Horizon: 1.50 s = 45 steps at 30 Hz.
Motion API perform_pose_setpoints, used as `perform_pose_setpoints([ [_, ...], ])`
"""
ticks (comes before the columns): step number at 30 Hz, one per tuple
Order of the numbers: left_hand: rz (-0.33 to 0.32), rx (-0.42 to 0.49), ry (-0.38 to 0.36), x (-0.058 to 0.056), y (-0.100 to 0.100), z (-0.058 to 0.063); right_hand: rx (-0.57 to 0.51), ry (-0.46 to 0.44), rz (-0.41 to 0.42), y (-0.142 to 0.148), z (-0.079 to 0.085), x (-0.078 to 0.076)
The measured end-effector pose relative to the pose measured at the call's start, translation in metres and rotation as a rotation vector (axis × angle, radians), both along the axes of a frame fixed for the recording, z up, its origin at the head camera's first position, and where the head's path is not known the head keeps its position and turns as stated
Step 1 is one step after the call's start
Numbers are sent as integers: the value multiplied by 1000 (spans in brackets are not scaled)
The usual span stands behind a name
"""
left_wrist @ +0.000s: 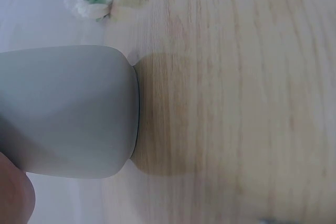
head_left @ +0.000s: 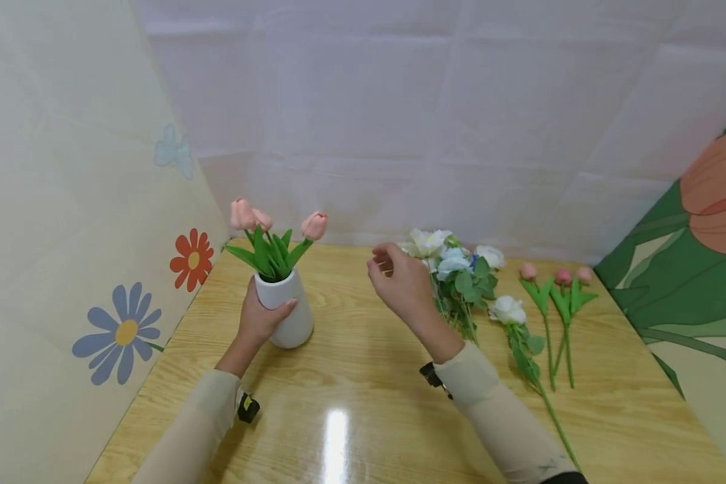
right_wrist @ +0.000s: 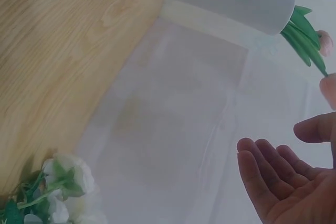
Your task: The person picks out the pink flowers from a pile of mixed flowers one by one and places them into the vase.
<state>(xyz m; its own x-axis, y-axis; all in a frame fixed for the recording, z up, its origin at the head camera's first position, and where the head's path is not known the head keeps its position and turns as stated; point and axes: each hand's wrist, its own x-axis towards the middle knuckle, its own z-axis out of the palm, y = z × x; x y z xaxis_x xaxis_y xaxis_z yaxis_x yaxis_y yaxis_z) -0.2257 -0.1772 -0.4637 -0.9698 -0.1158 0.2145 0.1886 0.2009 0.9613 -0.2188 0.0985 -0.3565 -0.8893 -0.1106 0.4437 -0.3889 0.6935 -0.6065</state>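
A: Right hand (head_left: pixel 402 282), and those fingers are loosely bent, thumb spread well away, palm holding nothing at all! It hangs to the right of the vase (head_left: pixel 295 328), apart from it.

B: And the left hand (head_left: pixel 262 317)?

A: Wrapped firmly round the vase, thumb (head_left: pixel 287 309) across the near side. Good steady grip there.

B: Is the vase planted?

A: Roughly upright, base down at the table (head_left: pixel 363 383); whether it sits perfectly flat, I can't tell. Three pink tulips (head_left: pixel 314 227) stand in its mouth, two leaning left, one leaning right, green leaves bunched between.

B: So where are we in the work?

A: Looks like a pause between stems to me: vase steadied, three in, right hand free for another.

B: What's left to choose from?

A: All to the vase's right! First a mixed bunch (head_left: pixel 454 263) in white and pale blue, just past the right hand. Farther from the vase, a single white rose (head_left: pixel 508 310), its long stem running toward the person. Farthest out, three loose tulips (head_left: pixel 562 277).

B: Your call on the next move?

A: I'd say it calls for the right hand to pinch one stem, lift it clear of its neighbours and feed it into the vase's mouth, left hand bracing. Careless pushing could crowd those leaves or tip the vase.
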Motion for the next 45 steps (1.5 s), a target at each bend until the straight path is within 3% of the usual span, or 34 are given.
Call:
perform_pose_setpoints([
  [13, -17, 22, -6, 2, 0, 1, -20, -33, -60, 32, -5, 0],
  [27, -2, 5, -10, 0, -1, -1, -37, 6, -88, 62, -15, -4],
  [45, -19, 12, -14, 0, -1, 0, -4, -143, -219, 109, -21, 0],
])
